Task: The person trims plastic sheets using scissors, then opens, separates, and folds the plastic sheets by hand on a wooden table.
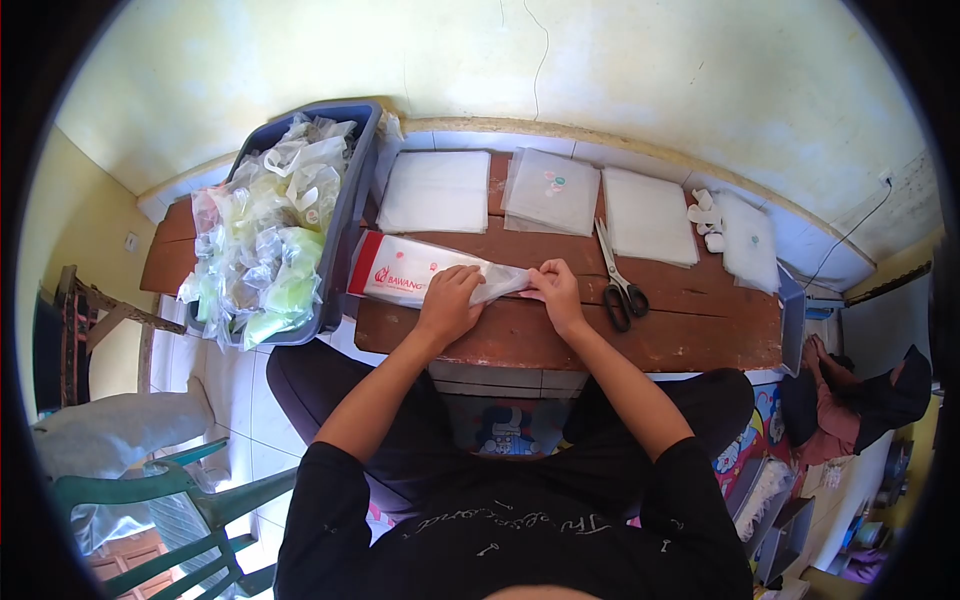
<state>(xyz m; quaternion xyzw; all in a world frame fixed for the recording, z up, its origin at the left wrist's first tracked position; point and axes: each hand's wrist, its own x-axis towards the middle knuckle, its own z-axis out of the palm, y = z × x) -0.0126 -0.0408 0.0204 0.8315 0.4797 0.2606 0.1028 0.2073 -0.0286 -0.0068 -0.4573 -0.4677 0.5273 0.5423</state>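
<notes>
A clear plastic bag with a red end and red print [400, 275] lies lengthwise on the brown wooden table [480, 335]. My left hand [452, 302] rests on its middle, fingers spread and pressing it down. At the bag's narrowed right end, my right hand [556, 292] pinches the plastic between thumb and fingers. Black-handled scissors [620, 285] lie open just right of my right hand, blades pointing away from me.
A grey-blue bin [335, 240] heaped with crumpled plastic bags [270, 230] stands left. Flat stacks of clear bags [435, 192] line the table's back edge, with white bundles [705, 215] among them. A green chair [215, 510] is lower left; another person [850, 405] sits far right.
</notes>
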